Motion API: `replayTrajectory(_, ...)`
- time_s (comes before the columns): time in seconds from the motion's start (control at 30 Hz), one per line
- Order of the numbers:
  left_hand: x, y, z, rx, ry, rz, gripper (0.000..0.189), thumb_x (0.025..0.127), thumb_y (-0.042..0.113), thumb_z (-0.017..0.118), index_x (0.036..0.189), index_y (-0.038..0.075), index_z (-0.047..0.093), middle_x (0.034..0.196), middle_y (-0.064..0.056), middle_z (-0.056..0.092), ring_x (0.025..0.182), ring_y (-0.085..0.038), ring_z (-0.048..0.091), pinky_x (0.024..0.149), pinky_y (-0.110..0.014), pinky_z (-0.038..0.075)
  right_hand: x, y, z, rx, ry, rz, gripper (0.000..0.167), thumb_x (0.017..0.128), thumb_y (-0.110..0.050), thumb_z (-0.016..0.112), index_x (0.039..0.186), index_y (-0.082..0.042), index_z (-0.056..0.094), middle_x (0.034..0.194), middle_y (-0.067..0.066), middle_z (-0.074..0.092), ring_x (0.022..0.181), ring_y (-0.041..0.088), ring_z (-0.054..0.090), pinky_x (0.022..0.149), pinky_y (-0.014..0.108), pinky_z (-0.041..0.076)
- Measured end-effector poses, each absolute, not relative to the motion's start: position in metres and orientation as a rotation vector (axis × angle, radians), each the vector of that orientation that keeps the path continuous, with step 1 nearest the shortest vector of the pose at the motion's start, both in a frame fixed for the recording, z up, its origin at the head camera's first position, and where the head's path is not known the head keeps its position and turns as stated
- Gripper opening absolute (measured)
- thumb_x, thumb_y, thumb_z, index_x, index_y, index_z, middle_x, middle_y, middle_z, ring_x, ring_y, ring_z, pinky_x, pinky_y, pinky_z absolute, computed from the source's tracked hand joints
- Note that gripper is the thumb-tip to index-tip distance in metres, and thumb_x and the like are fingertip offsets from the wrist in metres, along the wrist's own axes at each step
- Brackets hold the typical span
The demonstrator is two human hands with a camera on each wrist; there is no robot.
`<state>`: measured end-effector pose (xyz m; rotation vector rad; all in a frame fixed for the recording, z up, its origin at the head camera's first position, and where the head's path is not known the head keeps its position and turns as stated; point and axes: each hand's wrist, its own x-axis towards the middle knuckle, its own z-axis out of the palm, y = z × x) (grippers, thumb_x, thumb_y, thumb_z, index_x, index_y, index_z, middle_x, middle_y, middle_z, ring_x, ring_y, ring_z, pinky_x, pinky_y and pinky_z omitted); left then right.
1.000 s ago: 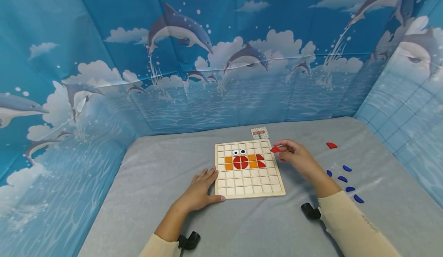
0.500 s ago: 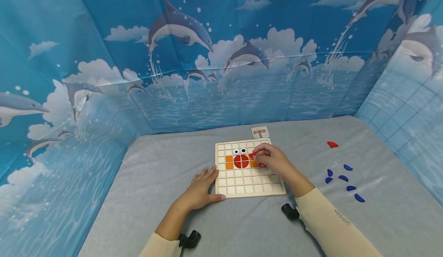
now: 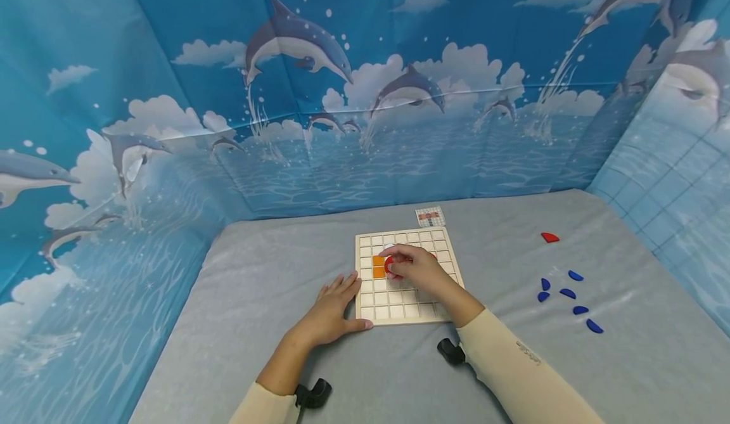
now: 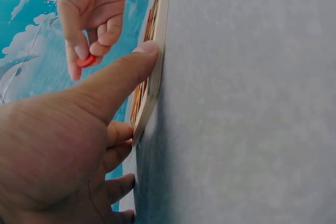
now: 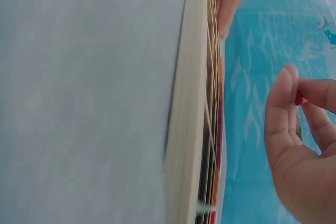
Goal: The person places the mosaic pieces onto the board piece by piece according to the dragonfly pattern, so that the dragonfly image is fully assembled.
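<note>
My left hand [image 3: 331, 316] lies at the lower left corner of a wooden grid board [image 3: 381, 313]. Its spread, straight fingers touch the left side and its thumb touches the near edge. Over the board my right hand [image 3: 421, 272] pinches a small red tile [image 4: 86, 61] between thumb and fingertips. The right wrist view shows that hand raised clear of the board's surface. Two orange square tiles [image 3: 379, 267] sit in the grid just left of the right fingertips. That hand covers most of the other red and orange tiles and the eye tiles.
Behind the board lies a small pattern card [image 3: 430, 217]. To the right on the grey cloth [image 3: 228, 284] are a red quarter-circle tile [image 3: 550, 237] and several blue half-round tiles [image 3: 568, 293]. A dolphin-print curtain [image 3: 365, 158] hangs round the back and sides.
My right hand has moved left from beyond the board's right edge, across the grid towards the orange squares, carrying the red tile. The left hand has stayed in place.
</note>
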<state>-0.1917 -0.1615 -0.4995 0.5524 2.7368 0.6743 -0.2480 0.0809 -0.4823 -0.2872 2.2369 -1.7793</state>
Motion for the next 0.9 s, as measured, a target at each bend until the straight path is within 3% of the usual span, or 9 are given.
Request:
replayTrajectory(0.37, -0.193, -0.164, -0.501, 0.583, 2.738, 0.672, 0.096, 0.088, 0.056, 0.073, 0.160, 0.011, 0.029, 0.170, -0.004, 0.019, 0.158, -0.035, 0.013, 0.125, -0.063, 0.011, -0.258, 0.054, -0.483, -0.399, 2.442, -1.464, 0.008, 0.092, -0.013, 0.072, 0.099, -0.015, 0.075, 0.089, 0.000, 0.071, 0.079, 0.019, 0.065, 0.067, 0.027, 0.050)
replayTrajectory(0.6, -0.194, -0.165, -0.502, 0.618, 2.748, 0.681, 0.096, 0.088, 0.056, 0.073, 0.160, 0.010, 0.030, 0.170, -0.006, 0.020, 0.158, -0.038, 0.014, 0.124, -0.065, 0.012, -0.266, 0.041, -0.481, -0.495, 2.567, -1.261, 0.009, 0.091, -0.009, 0.073, 0.092, -0.017, 0.074, 0.085, -0.004, 0.069, 0.076, 0.010, 0.060, 0.075, 0.027, 0.050)
replayTrajectory(0.9, -0.193, -0.164, -0.502, 0.609, 2.745, 0.682, 0.096, 0.087, 0.055, 0.073, 0.160, 0.011, 0.030, 0.170, -0.004, 0.020, 0.158, -0.037, 0.014, 0.124, -0.065, 0.011, -0.277, 0.032, -0.484, -0.533, 2.615, -1.137, 0.011, 0.088, -0.005, 0.072, 0.089, -0.016, 0.073, 0.080, -0.004, 0.068, 0.072, 0.011, 0.058, 0.070, 0.026, 0.047)
